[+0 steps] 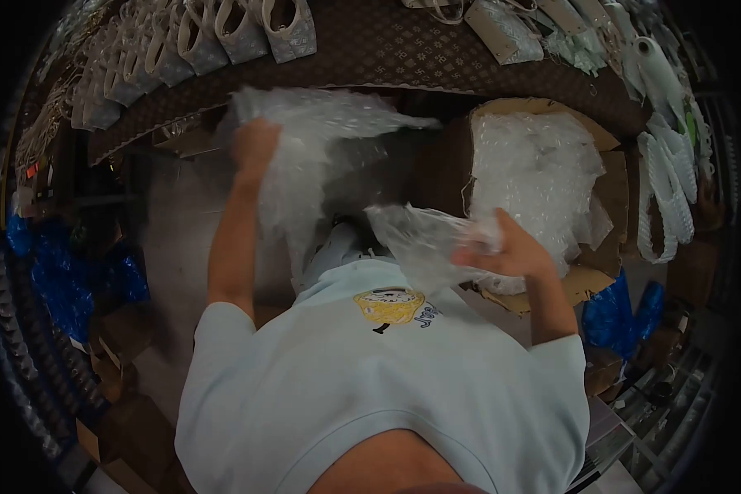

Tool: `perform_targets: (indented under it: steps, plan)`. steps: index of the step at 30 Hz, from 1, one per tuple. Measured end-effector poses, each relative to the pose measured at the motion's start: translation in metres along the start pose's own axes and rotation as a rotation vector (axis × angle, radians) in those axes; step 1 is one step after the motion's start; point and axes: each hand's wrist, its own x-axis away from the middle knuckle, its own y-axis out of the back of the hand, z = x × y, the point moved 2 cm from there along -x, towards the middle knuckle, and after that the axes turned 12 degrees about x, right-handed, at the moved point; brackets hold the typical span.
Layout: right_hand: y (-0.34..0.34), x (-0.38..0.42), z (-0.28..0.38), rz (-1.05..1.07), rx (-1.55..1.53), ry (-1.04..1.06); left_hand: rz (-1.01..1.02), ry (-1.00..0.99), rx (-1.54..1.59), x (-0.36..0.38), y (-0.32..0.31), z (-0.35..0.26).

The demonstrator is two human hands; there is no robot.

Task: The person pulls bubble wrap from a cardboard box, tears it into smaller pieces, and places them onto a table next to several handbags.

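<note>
My left hand [255,146], smeared by motion, is closed on the upper left edge of a large piece of clear plastic wrap [305,123]. The wrap spreads to the right and hangs down in front of me, its surface dimpled like bubble wrap. My right hand [510,247] has its fingers closed on a smaller crumpled clear plastic bag [416,235], near the front of an open cardboard box [445,169]. Filling that box is more clear plastic wrap [535,165]. The right fingertips are blurred.
A table with a brown patterned cover [370,58] runs across the back. Rows of small pale bags [239,33] stand on its left, and more pale pieces [506,33] lie at the right. White straps [667,189] hang at far right. Blue plastic [66,272] lies at left.
</note>
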Motion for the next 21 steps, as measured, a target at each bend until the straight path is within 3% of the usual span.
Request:
perform_targets:
  steps: [1,2,3,4,6,8,9,10,11,12,13,15,16,18,19,21]
  plan:
    - [0.024,0.033,-0.021,0.020,-0.126,-0.055,-0.061,-0.374,-0.033,-0.004,0.008,0.056]
    - [0.045,0.075,-0.034,-0.467,-0.365,-0.019,0.046,-0.054,-0.276,-0.013,0.011,0.118]
    - [0.091,0.141,-0.111,-0.712,-0.564,-0.154,0.160,0.003,-0.409,-0.015,0.036,0.141]
    - [0.126,0.159,-0.087,-1.101,-0.269,-0.486,0.109,-0.071,-0.406,-0.013,0.060,0.146]
    - [0.147,0.168,-0.093,-1.171,0.410,-0.782,0.028,-0.497,-0.406,-0.022,0.072,0.148]
    - [0.113,0.110,-0.102,-1.112,0.837,-0.613,-0.018,-0.188,0.194,0.001,0.091,0.021]
    - [0.085,0.059,-0.065,-0.827,1.042,-0.851,0.204,-0.185,0.240,0.014,0.096,-0.039]
    - [0.054,0.023,-0.056,-0.771,0.978,-0.562,0.191,-0.471,0.507,0.033,0.088,-0.082]
    - [0.021,-0.009,-0.065,-0.866,0.907,-0.191,0.407,-0.355,0.557,0.053,0.093,-0.130]
    - [-0.008,-0.036,-0.049,-0.748,0.781,-0.060,0.628,-0.225,0.600,0.071,0.101,-0.166]
    - [-0.029,-0.054,-0.026,-0.621,0.686,0.069,0.631,-0.232,0.591,0.082,0.088,-0.175]
    - [-0.050,-0.075,-0.010,-0.640,0.557,0.237,0.533,-0.463,0.785,0.098,0.061,-0.177]
    - [-0.051,-0.073,-0.011,-0.642,0.556,0.236,0.534,-0.464,0.784,0.096,0.062,-0.173]
    - [-0.056,-0.070,-0.017,-0.490,0.394,0.220,0.748,-0.235,0.675,0.089,0.063,-0.151]
    - [-0.054,-0.067,-0.023,-0.481,0.386,0.216,0.753,-0.224,0.675,0.090,0.064,-0.143]
    - [-0.043,-0.064,-0.044,-0.145,0.503,0.150,0.617,-0.255,0.542,0.087,0.067,-0.127]
